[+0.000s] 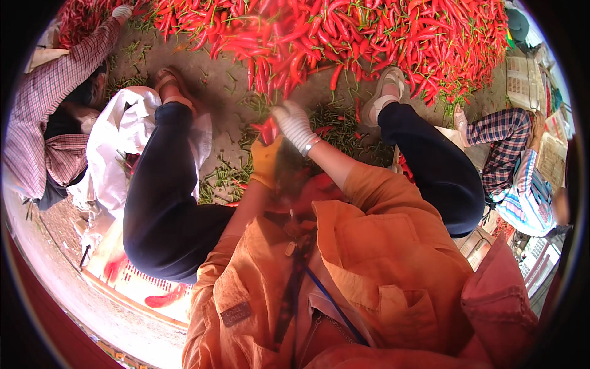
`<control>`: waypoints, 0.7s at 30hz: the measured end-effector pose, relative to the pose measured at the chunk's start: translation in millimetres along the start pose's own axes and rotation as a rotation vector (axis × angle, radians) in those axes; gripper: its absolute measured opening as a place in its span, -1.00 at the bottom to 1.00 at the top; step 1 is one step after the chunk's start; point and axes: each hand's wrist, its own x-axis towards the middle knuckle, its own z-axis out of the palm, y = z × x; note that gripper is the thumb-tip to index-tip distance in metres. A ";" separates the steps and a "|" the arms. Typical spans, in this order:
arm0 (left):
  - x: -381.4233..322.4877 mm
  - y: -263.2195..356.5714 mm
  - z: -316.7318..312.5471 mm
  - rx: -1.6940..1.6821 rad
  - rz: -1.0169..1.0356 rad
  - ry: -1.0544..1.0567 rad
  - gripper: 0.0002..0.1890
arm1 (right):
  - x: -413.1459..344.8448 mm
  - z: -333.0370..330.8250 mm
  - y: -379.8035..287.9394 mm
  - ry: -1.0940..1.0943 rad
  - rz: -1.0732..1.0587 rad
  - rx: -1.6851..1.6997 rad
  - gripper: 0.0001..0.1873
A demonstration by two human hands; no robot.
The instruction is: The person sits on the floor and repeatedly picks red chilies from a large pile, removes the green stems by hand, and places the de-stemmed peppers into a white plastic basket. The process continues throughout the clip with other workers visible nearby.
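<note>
My left hand [266, 159], in an orange glove, is closed around a few red chili peppers [267, 130] that stick up out of its fist. Close beside it on the right, my right hand [294, 123], in a white striped glove, reaches to the edge of the pepper pile with its fingers pointing up and left. A blur partly hides its fingertips, so whether they hold a pepper cannot be told. The big pile of red chili peppers [350, 32] spreads across the ground beyond both hands. Green pepper stems [226, 177] are scattered below and around my hands.
At the left, a co-worker in a checked shirt [69, 87] reaches to the peppers; a white sack [122, 124] lies beside my leg. Another person in plaid trousers [502, 133] sits at the right near plastic crates [523, 83]. A slotted crate [147, 279] is at lower left.
</note>
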 end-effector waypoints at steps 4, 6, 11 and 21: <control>-2.0 9.8 4.5 0.050 0.084 -0.005 -0.70 | -1.7 -3.7 -21.3 -0.059 0.096 0.152 -0.67; -2.4 14.5 4.6 0.267 0.274 0.008 -0.67 | 0.3 -7.6 -28.5 -0.098 0.397 0.437 -0.69; -3.5 19.0 2.4 1.028 0.601 0.038 -0.56 | 14.1 -2.9 -24.6 0.172 0.843 0.750 -0.77; -9.9 33.3 24.0 0.038 0.085 0.037 -0.81 | 84.4 -103.0 64.0 0.373 0.481 -0.548 -0.41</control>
